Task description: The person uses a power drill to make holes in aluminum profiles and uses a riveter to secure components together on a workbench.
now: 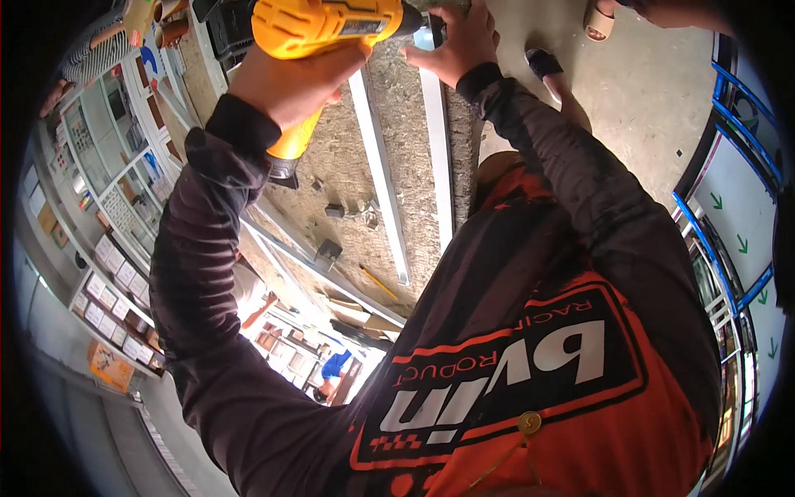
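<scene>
My left hand point(290, 83) is wrapped round the handle of a yellow cordless drill point(323, 29) at the top of the view. The drill's dark chuck points right, close to the end of a silver metal bar point(436, 149). At that end, the thumb and fingers of my right hand point(468, 45) close around the bar beside a small dark piece; the exact contact at the drill tip is too small to make out. A second silver bar point(381, 182) lies to the left, roughly alongside. Both rest on a rough, worn workbench point(323, 178).
Small dark blocks point(334, 210) and a yellow pencil point(378, 282) lie on the bench. A black case point(224, 29) sits at upper left. Sandalled feet point(546, 66) of people stand on the floor at right. Blue-framed panels point(729, 199) line the right edge; shelves point(116, 290) fill the left.
</scene>
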A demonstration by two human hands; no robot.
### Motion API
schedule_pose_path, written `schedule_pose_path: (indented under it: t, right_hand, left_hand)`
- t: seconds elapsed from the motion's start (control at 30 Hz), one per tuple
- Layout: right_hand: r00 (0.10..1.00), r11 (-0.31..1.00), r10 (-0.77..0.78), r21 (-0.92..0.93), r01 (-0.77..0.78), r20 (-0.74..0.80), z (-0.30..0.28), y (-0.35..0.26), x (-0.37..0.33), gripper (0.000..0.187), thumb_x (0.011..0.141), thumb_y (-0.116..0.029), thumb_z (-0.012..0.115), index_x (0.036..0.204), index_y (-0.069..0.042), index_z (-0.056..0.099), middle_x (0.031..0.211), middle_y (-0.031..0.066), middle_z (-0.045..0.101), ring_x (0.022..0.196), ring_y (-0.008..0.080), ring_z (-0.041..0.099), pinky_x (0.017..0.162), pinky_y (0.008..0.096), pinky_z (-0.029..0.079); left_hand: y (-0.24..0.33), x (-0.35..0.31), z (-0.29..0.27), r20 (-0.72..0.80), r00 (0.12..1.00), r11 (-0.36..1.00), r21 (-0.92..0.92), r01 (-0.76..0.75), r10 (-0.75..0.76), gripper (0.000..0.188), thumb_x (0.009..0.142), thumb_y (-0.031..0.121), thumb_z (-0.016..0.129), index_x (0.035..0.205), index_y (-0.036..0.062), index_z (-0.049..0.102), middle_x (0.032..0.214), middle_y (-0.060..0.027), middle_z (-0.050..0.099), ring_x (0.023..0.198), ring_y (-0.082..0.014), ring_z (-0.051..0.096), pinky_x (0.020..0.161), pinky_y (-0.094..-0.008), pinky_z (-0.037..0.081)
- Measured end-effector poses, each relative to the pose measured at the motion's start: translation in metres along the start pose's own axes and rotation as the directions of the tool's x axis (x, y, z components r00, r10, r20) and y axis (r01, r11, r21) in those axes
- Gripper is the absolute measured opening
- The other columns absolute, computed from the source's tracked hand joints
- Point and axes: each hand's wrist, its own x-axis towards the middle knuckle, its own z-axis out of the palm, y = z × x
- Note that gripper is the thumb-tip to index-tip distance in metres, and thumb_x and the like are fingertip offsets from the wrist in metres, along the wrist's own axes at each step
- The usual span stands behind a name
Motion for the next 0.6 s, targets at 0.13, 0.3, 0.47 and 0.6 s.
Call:
schedule_pose_path:
  t: [0.13,0.3,0.47,0.6]
  right_hand:
    - [1.000,1.000,0.014,-0.002,-0.014,-0.014,-0.003,-0.003,0.000,0.077,0.064,-0.040,0.087,0.131,-0.014,0.060,0.162,0.0309,0.014,0.141,0.0514,0.031,0.112,0.0583,0.036]
    - [1.000,1.000,0.007,0.024,-0.007,-0.009,-0.004,-0.004,-0.001,0.076,0.064,-0.041,0.087,0.130,-0.014,0.062,0.161,0.0306,0.015,0.141,0.0512,0.031,0.112,0.0583,0.036]
    - [1.000,1.000,0.000,0.028,0.000,-0.027,0.001,0.000,0.000,0.076,0.063,-0.043,0.087,0.130,-0.015,0.063,0.160,0.0319,0.018,0.141,0.0514,0.032,0.113,0.0578,0.036]
    - [0.999,1.000,0.029,0.003,-0.029,0.019,0.002,0.002,0.001,0.078,0.062,-0.044,0.088,0.131,-0.015,0.063,0.159,0.0337,0.019,0.141,0.0520,0.031,0.113,0.0578,0.035]
  left_hand:
    - [-0.009,0.005,-0.008,0.010,0.997,0.994,-0.072,0.078,-0.077,0.025,0.096,0.024,0.070,0.114,0.0058,0.069,0.092,-0.0040,0.071,0.068,-0.0113,0.066,0.062,-0.0271,0.057]
    - [-0.006,0.006,-0.010,0.042,0.991,0.979,-0.150,0.135,-0.130,0.025,0.096,0.023,0.069,0.114,0.0056,0.068,0.092,-0.0040,0.071,0.069,-0.0117,0.067,0.063,-0.0274,0.057]
    - [-0.014,0.014,-0.018,0.060,0.990,0.982,-0.131,0.133,-0.126,0.025,0.097,0.023,0.068,0.115,0.0053,0.068,0.096,-0.0036,0.070,0.079,-0.0110,0.068,0.066,-0.0280,0.058]
    - [-0.011,0.014,-0.019,0.079,0.988,0.980,-0.135,0.145,-0.135,0.026,0.096,0.024,0.069,0.114,0.0057,0.068,0.097,-0.0035,0.070,0.086,-0.0108,0.068,0.068,-0.0281,0.059]
